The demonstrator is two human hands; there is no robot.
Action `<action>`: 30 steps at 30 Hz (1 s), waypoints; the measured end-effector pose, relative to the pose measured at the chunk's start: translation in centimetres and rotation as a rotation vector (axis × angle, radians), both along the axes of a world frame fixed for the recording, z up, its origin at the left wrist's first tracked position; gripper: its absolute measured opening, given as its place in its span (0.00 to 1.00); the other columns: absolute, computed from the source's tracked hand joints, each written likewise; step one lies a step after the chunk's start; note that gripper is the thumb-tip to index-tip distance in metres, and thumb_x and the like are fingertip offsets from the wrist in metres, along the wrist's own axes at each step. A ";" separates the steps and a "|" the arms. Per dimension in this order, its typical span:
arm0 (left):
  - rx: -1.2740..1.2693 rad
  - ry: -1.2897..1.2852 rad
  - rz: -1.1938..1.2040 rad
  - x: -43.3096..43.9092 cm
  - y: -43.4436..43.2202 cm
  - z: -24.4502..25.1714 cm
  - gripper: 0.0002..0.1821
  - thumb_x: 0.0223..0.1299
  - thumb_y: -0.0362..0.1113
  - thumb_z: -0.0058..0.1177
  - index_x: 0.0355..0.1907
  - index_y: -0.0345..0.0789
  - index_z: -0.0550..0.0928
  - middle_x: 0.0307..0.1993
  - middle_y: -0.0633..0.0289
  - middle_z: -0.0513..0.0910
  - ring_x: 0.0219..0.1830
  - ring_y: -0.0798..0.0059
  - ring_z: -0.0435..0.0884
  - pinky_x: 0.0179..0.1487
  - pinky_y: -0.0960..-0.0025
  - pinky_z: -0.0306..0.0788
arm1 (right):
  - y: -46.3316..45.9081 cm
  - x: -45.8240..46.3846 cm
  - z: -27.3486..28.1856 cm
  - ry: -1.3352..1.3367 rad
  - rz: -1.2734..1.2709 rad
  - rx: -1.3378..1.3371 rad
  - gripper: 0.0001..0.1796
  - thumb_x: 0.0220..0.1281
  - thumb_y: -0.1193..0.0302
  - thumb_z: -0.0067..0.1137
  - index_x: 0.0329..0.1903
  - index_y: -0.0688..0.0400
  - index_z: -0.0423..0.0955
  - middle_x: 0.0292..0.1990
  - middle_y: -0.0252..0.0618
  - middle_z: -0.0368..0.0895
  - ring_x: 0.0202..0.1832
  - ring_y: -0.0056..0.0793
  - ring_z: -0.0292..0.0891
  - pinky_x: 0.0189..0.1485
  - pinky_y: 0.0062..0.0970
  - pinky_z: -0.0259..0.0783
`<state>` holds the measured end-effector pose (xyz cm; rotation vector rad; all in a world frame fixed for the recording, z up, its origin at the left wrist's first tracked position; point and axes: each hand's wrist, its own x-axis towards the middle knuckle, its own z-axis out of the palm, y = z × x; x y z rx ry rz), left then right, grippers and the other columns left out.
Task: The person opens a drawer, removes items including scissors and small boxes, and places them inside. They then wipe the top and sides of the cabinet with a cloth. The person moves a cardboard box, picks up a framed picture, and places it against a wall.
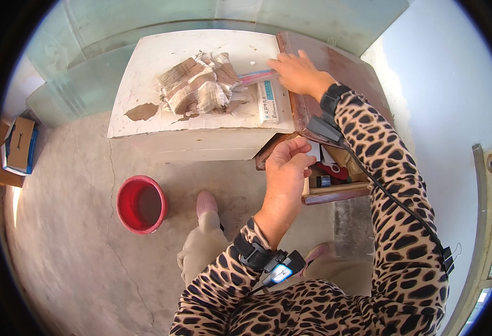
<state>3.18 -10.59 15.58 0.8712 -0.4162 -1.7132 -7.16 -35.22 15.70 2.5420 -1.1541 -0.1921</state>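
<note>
My right hand (298,72) reaches over the seam between a worn white cabinet top (195,40) and a reddish-brown wooden tabletop (351,75). Its fingertips are near the end of a pink and blue plastic strip or packet (256,77); contact cannot be told. My left hand (287,168) is raised in front of an open drawer, its fingers curled, and whether it holds something small is unclear. A crumpled brown-and-white checked cloth (202,84) lies on the white top. Beside it are a small white-and-blue carton (267,102) and a tiny white object (252,63).
The open drawer (338,193) holds red-handled scissors, a small dark box and papers. A red bucket (141,204) stands on the concrete floor, left of my feet. Cardboard boxes (19,145) lie at far left. Glass panels (103,84) stand behind the cabinet; a wall rises at right.
</note>
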 end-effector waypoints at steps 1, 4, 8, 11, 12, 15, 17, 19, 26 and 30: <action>-0.010 0.014 0.008 0.2 0.0 0.1 0.19 0.57 0.29 0.50 0.53 0.30 0.76 0.49 0.59 0.78 0.45 0.71 0.81 0.47 0.71 0.70 | 0.6 -0.4 0.6 0.034 0.029 -0.007 0.15 0.58 0.76 0.50 0.49 0.55 0.77 0.45 0.43 0.78 0.51 0.42 0.76 0.52 0.43 0.62; -0.014 -0.005 -0.018 0.7 0.0 0.3 0.19 0.58 0.29 0.49 0.53 0.31 0.75 0.50 0.59 0.79 0.46 0.72 0.80 0.47 0.71 0.70 | 2.8 -1.2 2.7 0.112 -0.004 -0.140 0.07 0.58 0.75 0.52 0.38 0.57 0.78 0.40 0.42 0.79 0.44 0.41 0.78 0.50 0.39 0.64; 0.013 -0.001 0.054 1.3 0.1 0.5 0.20 0.57 0.29 0.50 0.54 0.31 0.75 0.50 0.59 0.79 0.45 0.72 0.80 0.47 0.71 0.71 | 6.1 -1.8 6.0 0.150 -0.140 -0.207 0.05 0.58 0.74 0.52 0.35 0.59 0.77 0.37 0.45 0.79 0.40 0.43 0.78 0.45 0.40 0.68; 0.025 0.020 0.109 1.5 -0.2 0.5 0.20 0.57 0.29 0.50 0.55 0.31 0.74 0.49 0.59 0.78 0.45 0.72 0.81 0.46 0.71 0.71 | 9.0 -1.3 6.1 0.035 -0.226 -0.135 0.07 0.59 0.72 0.51 0.37 0.60 0.77 0.36 0.47 0.79 0.39 0.47 0.79 0.43 0.44 0.72; 0.026 0.027 0.119 1.6 -0.3 0.4 0.20 0.57 0.28 0.50 0.55 0.31 0.74 0.49 0.60 0.78 0.44 0.72 0.81 0.46 0.71 0.71 | 9.9 -0.8 5.4 -0.026 -0.248 -0.080 0.08 0.60 0.71 0.52 0.38 0.60 0.77 0.36 0.47 0.79 0.40 0.48 0.79 0.43 0.44 0.73; 0.018 0.070 0.158 2.2 -0.6 0.4 0.20 0.58 0.28 0.49 0.55 0.31 0.74 0.48 0.61 0.78 0.44 0.73 0.81 0.44 0.72 0.72 | 11.9 1.0 2.2 -0.312 -0.224 0.134 0.20 0.57 0.65 0.57 0.51 0.61 0.74 0.46 0.52 0.76 0.50 0.55 0.75 0.51 0.48 0.71; 0.022 0.113 0.194 3.2 -0.9 0.4 0.20 0.58 0.28 0.49 0.55 0.32 0.74 0.49 0.61 0.77 0.44 0.73 0.80 0.45 0.71 0.71 | 13.5 2.3 -0.8 -0.441 -0.161 -0.004 0.29 0.55 0.60 0.62 0.57 0.60 0.69 0.51 0.55 0.70 0.53 0.56 0.71 0.53 0.50 0.67; -0.004 0.136 0.281 4.7 -1.1 0.4 0.22 0.58 0.29 0.49 0.57 0.32 0.73 0.52 0.60 0.76 0.47 0.72 0.79 0.49 0.68 0.70 | 13.7 3.1 -2.5 -0.608 -0.172 -0.078 0.36 0.54 0.57 0.65 0.62 0.60 0.64 0.55 0.57 0.65 0.55 0.58 0.67 0.55 0.51 0.64; -0.057 0.194 0.441 8.2 -1.7 0.9 0.23 0.57 0.29 0.48 0.58 0.30 0.72 0.53 0.58 0.75 0.48 0.71 0.79 0.49 0.66 0.69 | 12.1 4.3 -0.7 -0.478 -0.593 0.135 0.51 0.47 0.53 0.70 0.70 0.56 0.53 0.57 0.59 0.66 0.56 0.57 0.66 0.55 0.50 0.63; -0.057 0.226 0.423 8.1 -1.8 1.1 0.23 0.56 0.28 0.48 0.58 0.29 0.72 0.51 0.57 0.75 0.46 0.72 0.79 0.48 0.67 0.69 | 12.6 6.2 -0.2 -0.502 -0.638 0.243 0.55 0.46 0.55 0.71 0.73 0.54 0.48 0.57 0.62 0.66 0.57 0.57 0.68 0.56 0.50 0.65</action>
